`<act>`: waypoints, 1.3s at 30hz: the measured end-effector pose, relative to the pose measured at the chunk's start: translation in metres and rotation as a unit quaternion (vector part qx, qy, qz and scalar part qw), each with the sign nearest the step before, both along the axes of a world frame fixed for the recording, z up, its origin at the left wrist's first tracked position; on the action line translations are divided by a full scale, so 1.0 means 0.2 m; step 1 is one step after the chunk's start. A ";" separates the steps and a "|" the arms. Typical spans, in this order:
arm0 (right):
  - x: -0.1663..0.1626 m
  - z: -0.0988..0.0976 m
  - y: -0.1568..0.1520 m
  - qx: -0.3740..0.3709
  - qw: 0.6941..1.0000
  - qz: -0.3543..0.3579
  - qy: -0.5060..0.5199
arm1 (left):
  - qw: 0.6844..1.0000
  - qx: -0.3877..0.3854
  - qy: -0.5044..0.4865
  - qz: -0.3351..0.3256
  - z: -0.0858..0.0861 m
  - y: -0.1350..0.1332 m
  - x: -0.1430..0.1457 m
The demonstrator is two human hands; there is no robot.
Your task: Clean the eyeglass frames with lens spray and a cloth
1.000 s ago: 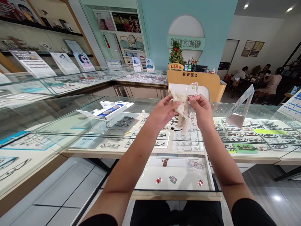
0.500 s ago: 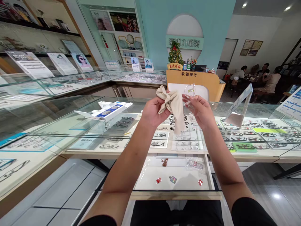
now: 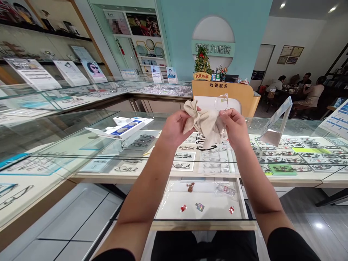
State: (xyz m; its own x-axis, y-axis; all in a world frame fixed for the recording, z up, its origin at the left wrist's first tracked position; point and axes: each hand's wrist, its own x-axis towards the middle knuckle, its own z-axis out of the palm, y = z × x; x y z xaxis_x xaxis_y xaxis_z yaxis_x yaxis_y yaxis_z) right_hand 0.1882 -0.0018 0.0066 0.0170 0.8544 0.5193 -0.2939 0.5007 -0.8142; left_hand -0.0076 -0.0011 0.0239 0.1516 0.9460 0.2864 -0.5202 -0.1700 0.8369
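Note:
Above the glass counter, my left hand is closed on a crumpled beige cloth, whose loose end hangs toward the right. My right hand pinches a pair of clear-framed eyeglasses between thumb and fingers. One lens stands upright above the fingertips and carries a small yellowish-green label. The cloth covers the lower part of the glasses and touches them. Both hands are close together, at about the same height.
Under my hands, a glass display counter holds rows of eyeglass frames. A white-and-blue open box lies on it at left, a slanted display stand at right. Nearer me, an open drawer holds several small items. People sit at the far right.
The cloth has shifted right and now lies against the glasses; before, it hung beside them. The glasses have turned so that one lens shows more fully. My right hand has moved slightly.

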 end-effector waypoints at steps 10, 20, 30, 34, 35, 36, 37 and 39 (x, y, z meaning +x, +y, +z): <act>-0.01 0.00 -0.02 0.083 0.993 -0.079 -0.030 | 0.977 0.119 0.178 0.003 -0.06 0.00 0.03; -0.05 0.00 -0.03 0.103 0.994 -0.018 -0.024 | 0.953 0.159 0.257 -0.008 -0.07 -0.04 0.11; -0.01 0.03 -0.03 0.087 0.994 0.058 -0.041 | 0.932 0.200 0.301 -0.017 -0.04 -0.04 0.01; -0.04 0.03 -0.06 0.093 0.993 0.036 -0.059 | 0.915 0.204 0.348 0.027 -0.03 -0.08 0.04; -0.05 0.03 -0.06 0.093 0.994 0.031 -0.058 | 0.918 0.201 0.340 0.035 -0.03 -0.08 0.04; -0.05 0.03 -0.06 0.090 0.994 0.027 -0.055 | 0.924 0.195 0.328 0.035 -0.03 -0.08 0.05; -0.05 0.03 -0.06 0.087 0.995 0.023 -0.051 | 0.931 0.187 0.312 0.028 -0.03 -0.07 0.05; -0.05 0.03 -0.05 0.077 0.996 0.018 -0.036 | 0.947 0.165 0.277 0.003 -0.04 -0.06 0.05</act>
State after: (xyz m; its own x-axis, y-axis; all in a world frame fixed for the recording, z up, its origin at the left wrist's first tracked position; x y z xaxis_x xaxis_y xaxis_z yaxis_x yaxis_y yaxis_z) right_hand 0.1791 -0.0116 0.0118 -0.0546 0.7642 0.6426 -0.2567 0.6112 -0.7487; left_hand 0.0018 -0.0122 0.0159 0.3595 0.8203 0.4448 -0.0149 -0.4715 0.8817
